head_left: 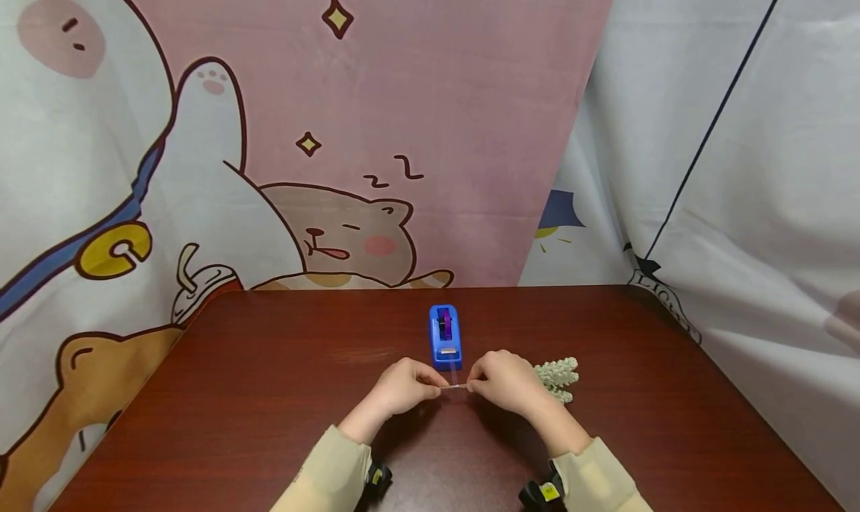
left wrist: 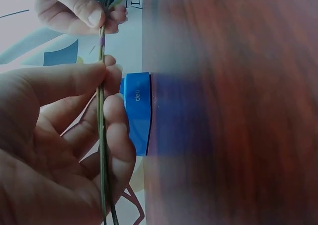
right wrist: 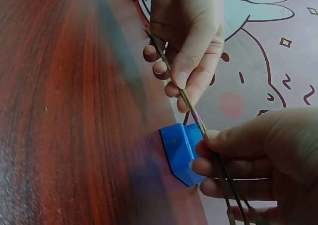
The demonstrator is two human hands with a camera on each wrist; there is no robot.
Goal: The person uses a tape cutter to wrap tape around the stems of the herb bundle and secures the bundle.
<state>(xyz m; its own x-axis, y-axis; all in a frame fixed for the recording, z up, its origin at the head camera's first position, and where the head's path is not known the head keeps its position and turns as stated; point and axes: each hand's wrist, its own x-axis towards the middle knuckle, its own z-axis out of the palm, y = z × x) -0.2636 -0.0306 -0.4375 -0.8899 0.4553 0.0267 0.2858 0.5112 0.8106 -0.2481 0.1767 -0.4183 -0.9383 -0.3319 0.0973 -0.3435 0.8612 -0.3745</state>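
Between my two hands runs a bundle of thin green flower stems [left wrist: 103, 135]. My left hand [head_left: 403, 386] pinches the stems between thumb and fingers, and their lower ends lie along its palm. On the other side, my right hand [head_left: 507, 381] pinches the same stems near the pale green flower heads [head_left: 559, 378], which stick out past that hand. A purplish band [right wrist: 195, 114] shows on the stems in the gap between the hands. From the blue tape dispenser [head_left: 446, 354] a clear strip of tape [head_left: 454, 375] reaches down to the stems.
The dispenser stands on the dark red-brown wooden table [head_left: 269, 392], just beyond the hands. A printed cartoon curtain [head_left: 470, 124] hangs behind the table's far edge, and a white cloth [head_left: 759, 221] hangs along the right.
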